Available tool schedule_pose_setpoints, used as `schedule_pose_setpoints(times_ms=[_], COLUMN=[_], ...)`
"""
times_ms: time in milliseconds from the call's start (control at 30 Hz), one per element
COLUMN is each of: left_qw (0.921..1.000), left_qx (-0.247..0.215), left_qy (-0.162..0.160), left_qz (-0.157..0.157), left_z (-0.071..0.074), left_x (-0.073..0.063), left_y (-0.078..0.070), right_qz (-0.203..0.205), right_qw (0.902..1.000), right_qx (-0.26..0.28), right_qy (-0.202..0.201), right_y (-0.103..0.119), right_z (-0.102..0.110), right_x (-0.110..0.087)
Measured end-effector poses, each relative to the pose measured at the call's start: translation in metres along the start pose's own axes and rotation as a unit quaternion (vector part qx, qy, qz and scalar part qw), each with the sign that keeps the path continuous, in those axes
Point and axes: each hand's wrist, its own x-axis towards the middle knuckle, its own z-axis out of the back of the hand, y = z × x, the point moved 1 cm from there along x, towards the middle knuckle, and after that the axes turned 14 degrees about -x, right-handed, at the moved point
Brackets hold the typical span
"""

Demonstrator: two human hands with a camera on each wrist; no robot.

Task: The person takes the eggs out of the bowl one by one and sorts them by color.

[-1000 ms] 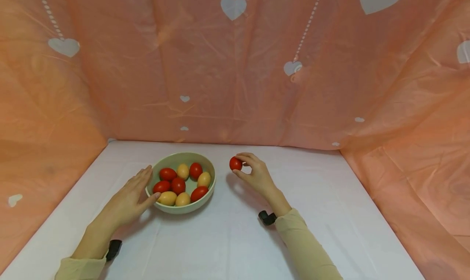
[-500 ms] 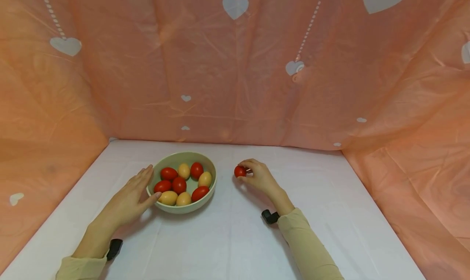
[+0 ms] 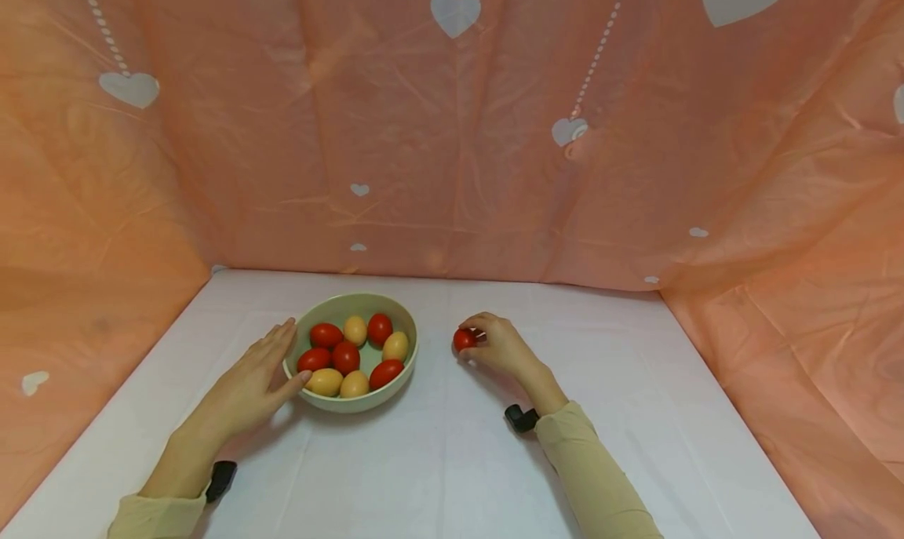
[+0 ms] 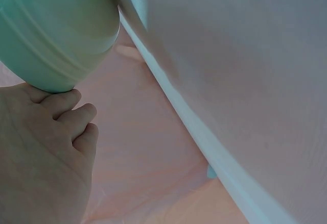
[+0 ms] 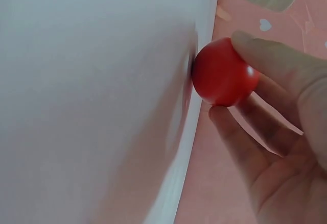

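My right hand pinches a red egg between thumb and fingertips, to the right of the bowl. In the right wrist view the same egg looks round and glossy, low against the white tabletop; its shadow meets it. A pale green bowl holds several red and several tan eggs. My left hand rests against the bowl's left side, fingers fairly straight and thumb at the front rim. The left wrist view shows the fingertips touching the outside of the bowl.
A white cloth covers the table. Orange-pink curtain with pale hearts stands behind and at both sides. Black wrist cameras sit under both forearms.
My right hand has moved slightly right and nearer, lowering the red egg toward the table. The left hand and bowl have kept their places.
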Motion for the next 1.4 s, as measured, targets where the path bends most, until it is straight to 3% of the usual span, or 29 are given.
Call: schedule_pose_setpoints(times_ms=[1400], left_qw=[1.0000], left_qx=[0.001], left_qy=[0.003], left_qz=[0.001], left_z=[-0.0008], left_x=[0.0002], left_y=[0.0010], right_qz=[-0.003], right_qw=[0.9998], right_qx=[-0.012], right_qy=[-0.014], right_y=[0.0020], right_z=[0.0009], right_x=[-0.0013])
